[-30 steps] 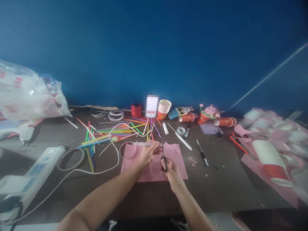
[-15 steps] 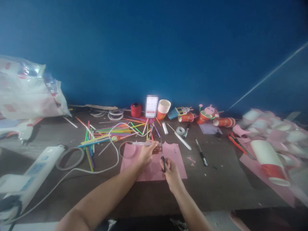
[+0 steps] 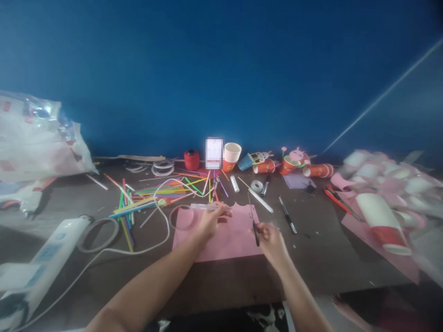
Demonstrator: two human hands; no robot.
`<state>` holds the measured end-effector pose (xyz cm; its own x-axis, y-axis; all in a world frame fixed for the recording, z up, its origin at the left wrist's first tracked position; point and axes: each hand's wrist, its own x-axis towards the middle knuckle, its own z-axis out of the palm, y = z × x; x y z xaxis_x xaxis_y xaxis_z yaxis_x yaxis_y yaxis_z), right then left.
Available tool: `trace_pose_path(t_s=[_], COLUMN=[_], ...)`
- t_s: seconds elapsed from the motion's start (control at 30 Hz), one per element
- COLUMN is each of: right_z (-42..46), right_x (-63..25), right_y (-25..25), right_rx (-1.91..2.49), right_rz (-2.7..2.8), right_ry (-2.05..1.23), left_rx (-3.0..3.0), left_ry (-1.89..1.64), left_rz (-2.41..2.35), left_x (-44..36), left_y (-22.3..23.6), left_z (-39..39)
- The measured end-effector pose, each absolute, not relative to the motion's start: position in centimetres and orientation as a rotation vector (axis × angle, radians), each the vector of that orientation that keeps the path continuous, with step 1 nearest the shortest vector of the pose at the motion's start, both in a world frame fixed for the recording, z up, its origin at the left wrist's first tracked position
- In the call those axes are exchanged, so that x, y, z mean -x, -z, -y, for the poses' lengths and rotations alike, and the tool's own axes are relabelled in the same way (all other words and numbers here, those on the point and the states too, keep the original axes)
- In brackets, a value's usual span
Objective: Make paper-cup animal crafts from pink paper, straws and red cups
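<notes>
A sheet of pink paper (image 3: 221,244) with a notched far edge lies on the table in front of me. My left hand (image 3: 211,220) is over its upper part, fingers closed around a pale, translucent thin stick (image 3: 200,207) whose exact kind I cannot make out. Near the sheet's right edge, my right hand (image 3: 272,237) grips dark-handled scissors (image 3: 255,230), their blades pointing away from me. A black pen (image 3: 288,216) lies to the right of that hand. Beyond the sheet are a white glue stick (image 3: 234,184) and a roll of tape (image 3: 256,186).
Colourful straws (image 3: 152,196) and a white cable (image 3: 148,250) spread leftward, near a power strip (image 3: 51,251). At the back stand a lit phone (image 3: 214,154) and stacked paper cups (image 3: 231,157). On the right are a red utility knife (image 3: 337,198) and heaped paper cups (image 3: 391,175).
My right hand has moved right with the scissors, away from my left hand and towards the paper's right edge. My left hand stays nearly in place. The view has shifted slightly.
</notes>
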<state>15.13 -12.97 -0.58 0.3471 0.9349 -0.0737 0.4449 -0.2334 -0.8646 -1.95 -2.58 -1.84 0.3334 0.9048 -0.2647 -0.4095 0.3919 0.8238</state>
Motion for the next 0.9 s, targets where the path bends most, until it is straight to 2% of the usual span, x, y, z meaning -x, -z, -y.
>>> trace_pose_path(t_s=[0.17, 0.37, 0.7, 0.9], right_z=[14.4, 14.7, 12.3, 11.1], right_x=[-20.4, -21.7, -21.9, -24.0], right_y=[-0.1, -0.9, -0.7, -1.2], right_rx=[2.292, 2.516, 2.628, 2.508], right_rz=[1.45, 1.596, 1.765, 2.059], right_ry=[-0.419, -0.266, -0.225, -0.374], left_rx=[-0.854, -1.11, -1.225, -1.292], left_ry=[-0.889, -0.69, -0.586, -0.517], left_rz=[-0.788, -0.721, -0.69, -0.617], left_x=[1.9, 1.8, 1.5, 1.8], left_y=[1.8, 1.5, 1.8, 0.6], left_z=[2.7, 3.3, 4.0, 4.2])
